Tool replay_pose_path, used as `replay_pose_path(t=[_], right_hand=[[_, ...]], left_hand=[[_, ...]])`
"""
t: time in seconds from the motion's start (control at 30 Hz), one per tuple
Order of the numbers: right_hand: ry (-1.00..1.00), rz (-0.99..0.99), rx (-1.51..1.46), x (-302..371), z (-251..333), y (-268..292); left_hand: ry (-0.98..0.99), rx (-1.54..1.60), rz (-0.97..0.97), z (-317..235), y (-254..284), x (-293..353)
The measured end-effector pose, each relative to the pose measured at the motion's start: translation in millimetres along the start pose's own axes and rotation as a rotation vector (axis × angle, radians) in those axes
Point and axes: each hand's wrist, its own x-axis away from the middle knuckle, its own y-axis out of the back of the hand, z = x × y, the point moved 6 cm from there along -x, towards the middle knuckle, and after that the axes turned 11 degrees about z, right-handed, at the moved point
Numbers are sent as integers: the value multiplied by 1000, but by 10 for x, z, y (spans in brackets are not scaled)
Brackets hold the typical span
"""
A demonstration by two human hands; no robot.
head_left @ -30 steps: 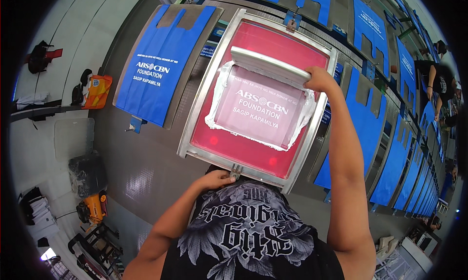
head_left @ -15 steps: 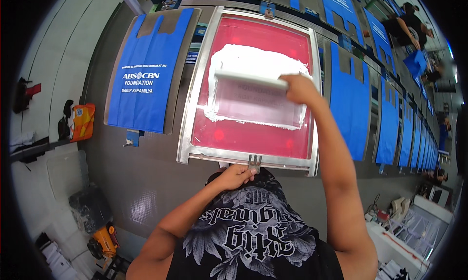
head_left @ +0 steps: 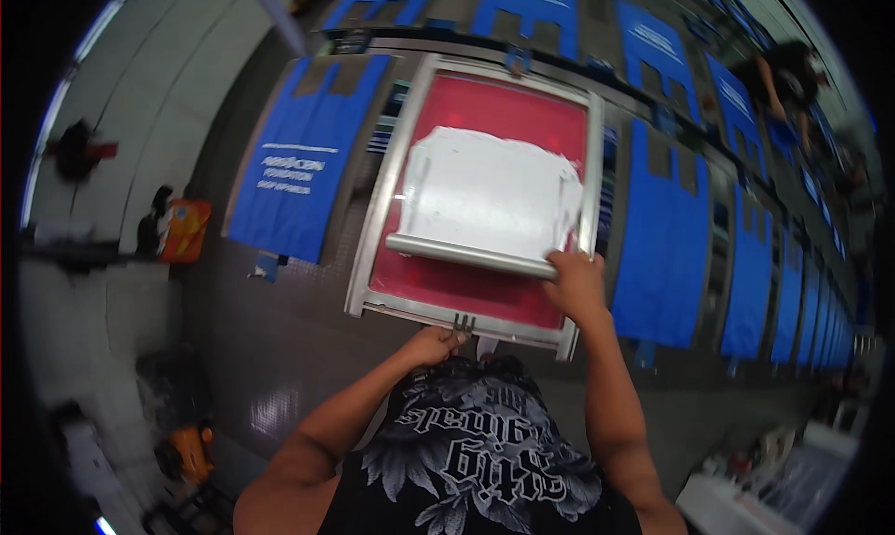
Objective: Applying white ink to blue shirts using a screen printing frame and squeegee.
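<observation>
Before the worker (head_left: 499, 442) sits a screen (head_left: 522, 97) with ink (head_left: 494, 185) on it, a squeegee (head_left: 471, 256) along the ink's near edge, one bag (head_left: 303, 204) to the left, a row of bags (head_left: 664, 246) to the right and more bags (head_left: 524, 18) behind.

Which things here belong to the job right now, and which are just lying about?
In the job:
- metal bar, in the right hand
- white paste on the framed red screen
- metal bracket, with the left hand on it
- likely the blue bags laid out around

Apparently just lying about:
- orange bag, left
- orange machine, lower left
</observation>
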Motion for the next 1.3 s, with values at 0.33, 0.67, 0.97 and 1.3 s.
replay_pose_path(t=[0.33,0.67,0.97,1.3], right_hand=[[-33,14,-941,-475,-782,-782],[-141,-146,-1202,-789,-891,-793],[-246,-181,-918,334,-1620,134],[-164,-322,-1093,1358,-2864,381]], left_hand=[[-254,-99,-689,-67,1237,308],[-426,225,-746,303,2651,-314],[-529,312,-638,-633,1437,-249],[-575,206,-717,-1571,228,-445]])
